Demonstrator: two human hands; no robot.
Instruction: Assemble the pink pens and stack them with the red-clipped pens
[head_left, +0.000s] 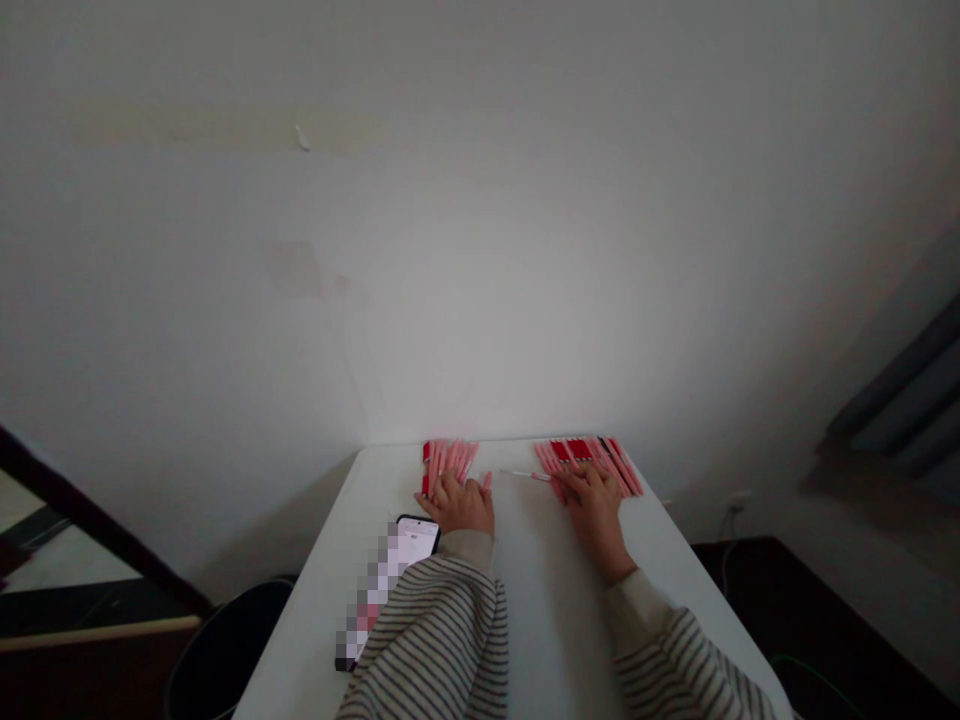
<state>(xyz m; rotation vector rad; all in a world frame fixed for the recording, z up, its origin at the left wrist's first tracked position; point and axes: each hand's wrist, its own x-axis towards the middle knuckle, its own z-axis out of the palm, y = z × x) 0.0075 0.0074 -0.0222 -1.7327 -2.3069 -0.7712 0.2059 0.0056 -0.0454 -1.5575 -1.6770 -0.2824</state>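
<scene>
- Pink is showing on both sides: thin sticks are lying in two groups, one by each hand.
- The left group of sticks (457, 455) is lying under and just past the left hand (465, 508). A red strip (426, 470) is showing on its outer side.
- The right group of sticks (628, 472) is lying under and past the right hand (596, 508). Red patches (570, 450) are showing in it.
- The hands are working apart. The right hand seems to be pinching a thin stick (536, 476), and its pale end is pointing toward the left hand.
- The left hand is bending over its sticks. A short pink piece (487, 480) is showing by its fingertips, but I cannot tell if they are gripping it.
- The work is looking part done to me: many sticks are lying side by side, while the thin stick and the short pink piece are sitting outside the rows. I cannot tell how many are finished.
- A white table (540, 600) is holding it all up. A phone (416, 537) is lying on it, nearer than the left hand and to its left.
- Past both hands, a plain wall (525, 250) is standing. A black bin (225, 650) is sitting low, left of the left hand.
</scene>
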